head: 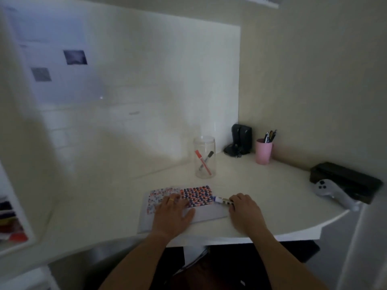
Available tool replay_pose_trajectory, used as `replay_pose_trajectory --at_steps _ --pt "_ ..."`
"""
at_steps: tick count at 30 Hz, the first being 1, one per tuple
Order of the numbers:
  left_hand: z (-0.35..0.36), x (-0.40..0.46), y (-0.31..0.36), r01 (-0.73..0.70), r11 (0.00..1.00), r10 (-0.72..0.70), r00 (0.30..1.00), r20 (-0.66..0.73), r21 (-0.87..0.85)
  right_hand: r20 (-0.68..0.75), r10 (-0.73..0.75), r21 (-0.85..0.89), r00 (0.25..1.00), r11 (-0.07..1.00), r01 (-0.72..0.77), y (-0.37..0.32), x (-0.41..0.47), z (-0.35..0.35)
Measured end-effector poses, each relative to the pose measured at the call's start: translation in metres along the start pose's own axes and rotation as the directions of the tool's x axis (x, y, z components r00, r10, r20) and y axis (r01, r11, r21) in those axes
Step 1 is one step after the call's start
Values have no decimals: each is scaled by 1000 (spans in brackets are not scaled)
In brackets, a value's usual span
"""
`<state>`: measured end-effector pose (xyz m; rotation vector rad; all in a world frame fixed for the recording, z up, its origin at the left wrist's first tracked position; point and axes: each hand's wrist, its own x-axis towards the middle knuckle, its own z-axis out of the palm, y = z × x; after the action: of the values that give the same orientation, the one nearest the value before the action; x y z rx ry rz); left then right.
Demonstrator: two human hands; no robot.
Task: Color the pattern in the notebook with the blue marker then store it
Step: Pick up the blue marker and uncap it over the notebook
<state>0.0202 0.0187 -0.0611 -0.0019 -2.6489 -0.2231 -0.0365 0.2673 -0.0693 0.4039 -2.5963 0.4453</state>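
Head view shows me the left hand (174,208) lying flat with spread fingers, holding nothing, on the white paper notebook (209,214), whose small dense pattern (196,194) is red and blue. At 3 o'clock from the pattern, my right hand (244,208) is closed around the slim blue marker (219,199), its tip at the pattern's edge. At 12 o'clock stands a clear round jar (204,158) containing two markers, on the smooth white desk (272,197).

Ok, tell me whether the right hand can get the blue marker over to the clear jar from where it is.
Probably yes. The right hand grips the blue marker at the notebook edge, and the desk between it and the clear jar is bare; its open top already holds two markers.
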Motion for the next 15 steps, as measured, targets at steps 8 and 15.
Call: replay_pose_trajectory --at_steps 8,15 --pt "4 3 -7 43 995 -33 993 109 -85 6 -14 2 1000 1000 14 2 1 8" --pt "-10 33 -18 -41 995 66 953 296 -89 -7 -60 60 998 996 60 7 12 5"
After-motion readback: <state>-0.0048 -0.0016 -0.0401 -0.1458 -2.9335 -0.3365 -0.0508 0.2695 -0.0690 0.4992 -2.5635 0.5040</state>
